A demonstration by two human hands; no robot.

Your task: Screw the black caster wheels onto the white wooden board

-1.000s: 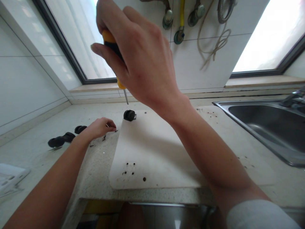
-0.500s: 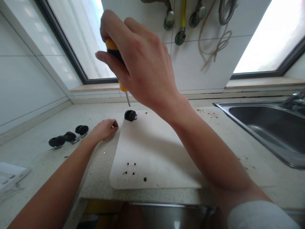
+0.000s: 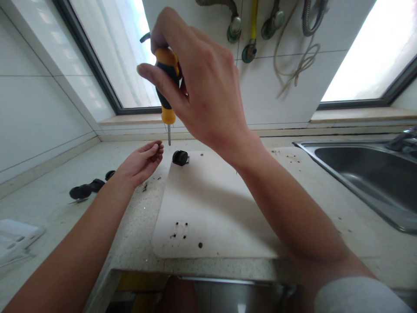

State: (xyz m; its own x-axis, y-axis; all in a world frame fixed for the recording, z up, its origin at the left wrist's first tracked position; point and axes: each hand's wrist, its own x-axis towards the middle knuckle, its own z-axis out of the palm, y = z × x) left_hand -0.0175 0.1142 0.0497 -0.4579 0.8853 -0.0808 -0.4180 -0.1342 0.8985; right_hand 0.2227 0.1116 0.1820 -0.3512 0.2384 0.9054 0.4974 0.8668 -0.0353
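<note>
My right hand (image 3: 202,82) is wrapped round the yellow and black handle of a screwdriver (image 3: 168,106), whose metal shaft points down. Its tip hangs in the air just above and left of a black caster wheel (image 3: 180,158) at the far left corner of a white board (image 3: 208,204). My left hand (image 3: 145,163), palm turned up, is beside the screwdriver tip. Its thumb and forefinger pinch a tiny dark screw, mostly hidden by the fingertips. Below that hand, several small dark screws (image 3: 145,188) lie loose on the counter.
More black casters (image 3: 86,189) lie on the counter at left, partly behind my left forearm. A white plastic item (image 3: 18,239) sits at the left edge. On the right is a steel sink (image 3: 365,174). Valves and hoses (image 3: 249,51) hang on the tiled wall ahead.
My left hand has lifted from the counter and turned palm up, moving toward the screwdriver and uncovering the loose screws. My right hand has shifted slightly right, and the screwdriver now stands more upright.
</note>
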